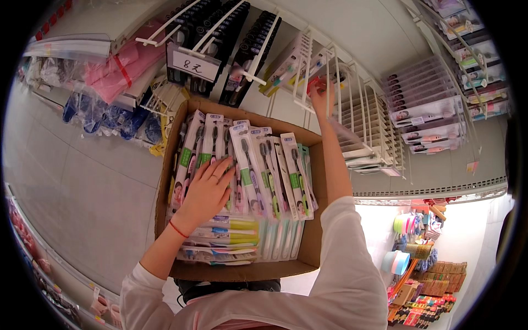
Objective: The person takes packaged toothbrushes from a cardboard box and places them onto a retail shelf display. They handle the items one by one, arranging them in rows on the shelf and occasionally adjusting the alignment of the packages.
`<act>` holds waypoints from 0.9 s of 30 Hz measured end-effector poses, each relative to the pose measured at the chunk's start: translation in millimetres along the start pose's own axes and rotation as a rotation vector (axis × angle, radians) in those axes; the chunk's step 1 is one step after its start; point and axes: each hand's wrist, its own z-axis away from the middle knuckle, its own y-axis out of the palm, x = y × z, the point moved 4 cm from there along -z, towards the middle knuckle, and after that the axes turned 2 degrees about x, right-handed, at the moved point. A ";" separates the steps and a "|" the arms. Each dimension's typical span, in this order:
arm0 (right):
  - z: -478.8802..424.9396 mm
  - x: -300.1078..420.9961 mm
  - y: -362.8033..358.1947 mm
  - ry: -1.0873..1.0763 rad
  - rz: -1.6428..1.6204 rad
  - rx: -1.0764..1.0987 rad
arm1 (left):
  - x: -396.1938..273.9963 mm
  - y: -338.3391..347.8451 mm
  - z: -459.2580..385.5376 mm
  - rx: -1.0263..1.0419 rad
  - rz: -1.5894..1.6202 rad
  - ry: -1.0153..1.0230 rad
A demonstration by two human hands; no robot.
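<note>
In front of my body stands a cardboard box [311, 247] filled with packaged toothbrushes. My left hand [210, 183] lies on the upright toothbrush packs [249, 177], fingers slightly apart. Closer to me in the box are flat-lying packs with yellow-green ends [237, 235] and pale green packs [282, 241]. My right hand [321, 97] reaches up into a white wire display rack [309, 62] and touches a small red item [315, 84]. Rack wires partly hide those fingers, so their grip is unclear. Toothbrush packs [284, 68] hang just left of this hand.
Black hanging packs [243, 53] fill hooks at the upper left, above a handwritten price card [194, 66]. Metal hook ends [255, 78] jut out near the box. More toothbrush packs [429, 111] hang at right. Blue plastic-wrapped goods [107, 117] sit at left.
</note>
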 end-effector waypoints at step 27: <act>-4.7 44.8 0.0 -0.102 -0.007 0.484 | 2.4 1.7 4.6 -0.027 0.002 -0.008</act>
